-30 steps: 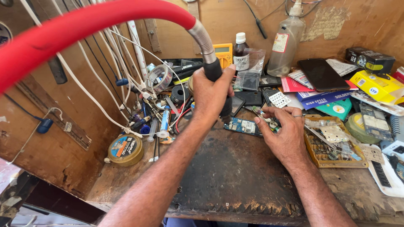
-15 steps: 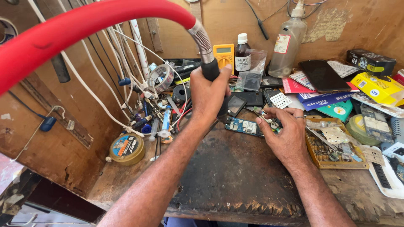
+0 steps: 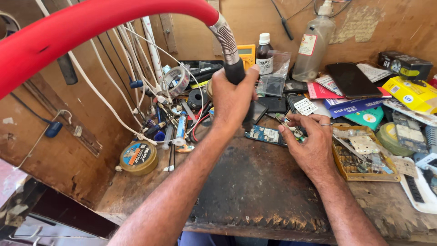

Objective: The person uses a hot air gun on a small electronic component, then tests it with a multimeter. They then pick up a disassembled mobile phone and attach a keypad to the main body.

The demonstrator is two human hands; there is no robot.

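Note:
My left hand (image 3: pixel 233 98) grips the black handle of a hot-air tool (image 3: pixel 238 75) that hangs from a ribbed metal neck and a thick red hose (image 3: pixel 91 23). The nozzle points down over a blue circuit board (image 3: pixel 266 134) on the dark bench mat (image 3: pixel 255 182). My right hand (image 3: pixel 309 143) rests on the mat beside the board's right end. Its fingers pinch thin tweezers (image 3: pixel 286 120) at the board's edge. The nozzle tip is hidden behind my left hand.
Loose tools, syringes and white cables (image 3: pixel 136 73) crowd the back left. A round tin (image 3: pixel 138 157) sits at the left. A yellow parts tray (image 3: pixel 362 155) lies right of my hand. Bottles (image 3: pixel 316 41), a dark phone (image 3: pixel 351 79) and packets line the wooden back wall.
My left hand has drawn the hot-air tool slightly closer over the board. My right hand keeps its place at the board's right end.

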